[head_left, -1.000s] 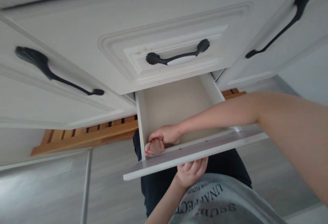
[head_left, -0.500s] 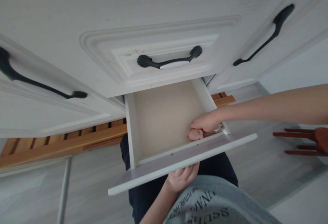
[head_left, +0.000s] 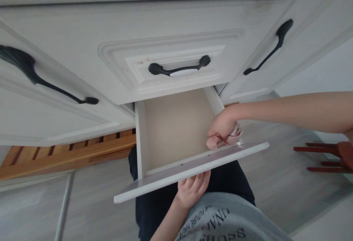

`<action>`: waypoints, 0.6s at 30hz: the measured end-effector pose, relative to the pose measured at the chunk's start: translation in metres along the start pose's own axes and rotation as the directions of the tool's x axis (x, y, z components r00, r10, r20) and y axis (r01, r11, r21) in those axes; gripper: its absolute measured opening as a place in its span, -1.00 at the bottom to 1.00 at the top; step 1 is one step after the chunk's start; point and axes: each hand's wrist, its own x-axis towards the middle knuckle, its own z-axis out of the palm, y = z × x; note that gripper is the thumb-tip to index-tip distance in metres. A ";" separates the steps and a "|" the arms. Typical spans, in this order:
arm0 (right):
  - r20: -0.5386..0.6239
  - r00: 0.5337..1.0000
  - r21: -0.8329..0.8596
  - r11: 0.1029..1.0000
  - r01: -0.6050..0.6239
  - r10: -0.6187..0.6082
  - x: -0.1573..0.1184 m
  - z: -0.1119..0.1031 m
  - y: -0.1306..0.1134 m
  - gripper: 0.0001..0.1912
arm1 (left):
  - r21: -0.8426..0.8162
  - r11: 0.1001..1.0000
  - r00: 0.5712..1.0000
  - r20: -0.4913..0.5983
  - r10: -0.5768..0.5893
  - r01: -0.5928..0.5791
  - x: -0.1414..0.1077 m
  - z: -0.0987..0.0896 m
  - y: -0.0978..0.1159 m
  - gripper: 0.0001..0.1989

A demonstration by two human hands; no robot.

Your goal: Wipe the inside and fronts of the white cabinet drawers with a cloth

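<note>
A pulled-out white drawer (head_left: 176, 123) shows a bare beige bottom and is tilted in my view. My right hand (head_left: 222, 123) is inside its front right corner, closed around a crumpled pink cloth (head_left: 234, 134). Parts of the cloth bulge out on both sides of the fist, against the drawer's front and right walls. At the outer face of the drawer front, my left hand (head_left: 193, 189) has its fingers curled; the front panel hides the fingertips and whatever handle may be there.
Above is a closed drawer with a black and white handle (head_left: 182, 71). Cabinet doors with black handles (head_left: 270, 51) flank it. A slatted wooden rack (head_left: 68, 153) lies low at left; a reddish-brown stool (head_left: 342, 154) stands at right. My legs are under the drawer.
My right hand and the pink cloth have lifted slightly and moved a little right, along the drawer's front right corner. The left hand keeps its place on the drawer front. The view has shifted slightly.
</note>
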 end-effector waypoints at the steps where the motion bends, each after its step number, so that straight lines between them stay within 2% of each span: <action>1: -0.010 1.000 -0.057 0.998 -0.014 0.013 -0.009 -0.006 -0.004 -0.79 | -0.004 1.000 1.000 -0.002 -0.012 0.012 -0.001 0.001 0.001 -0.42; 4: -0.205 0.977 -0.138 0.990 0.023 -0.051 -0.032 -0.019 -0.014 -0.78 | -0.017 0.999 0.998 -0.033 -0.046 0.045 -0.004 0.004 0.003 -0.41; 5: -0.233 0.968 -0.135 0.989 0.058 -0.089 -0.035 -0.022 -0.016 -0.77 | -0.021 0.999 0.998 -0.037 -0.048 0.047 -0.005 0.004 0.004 -0.41; 7: -0.136 0.980 -0.072 0.988 0.140 -0.148 -0.030 -0.026 -0.018 -0.74 | -0.023 0.999 0.999 -0.031 -0.039 0.039 -0.006 0.005 0.004 -0.40; 9: 0.033 0.982 0.040 0.982 0.184 -0.185 -0.011 -0.028 -0.019 -0.68 | -0.026 0.999 1.000 -0.016 -0.023 0.023 -0.007 0.004 0.002 -0.38; 10: 0.071 0.979 0.080 0.980 0.184 -0.189 0.001 -0.029 -0.018 -0.66 | -0.031 0.999 1.000 -0.012 -0.017 0.016 -0.007 0.003 0.002 -0.38; 13: 0.010 0.977 0.068 0.974 0.214 -0.215 0.037 -0.025 -0.015 -0.60 | -0.048 0.999 1.000 0.005 0.015 -0.015 -0.009 0.001 -0.001 -0.36; 15: 0.027 0.968 0.033 0.968 0.250 -0.250 0.053 -0.019 -0.009 -0.61 | -0.045 0.998 0.999 0.015 0.051 -0.050 -0.010 0.001 -0.002 -0.36; 16: 0.026 0.971 0.065 0.970 0.234 -0.236 0.059 -0.014 -0.005 -0.66 | -0.042 0.997 0.998 0.016 0.068 -0.068 -0.011 0.001 -0.003 -0.35; 18: -0.100 0.988 0.213 0.967 0.138 -0.119 0.067 -0.004 0.008 -0.82 | -0.038 0.995 0.995 0.021 0.097 -0.096 -0.012 0.001 -0.004 -0.36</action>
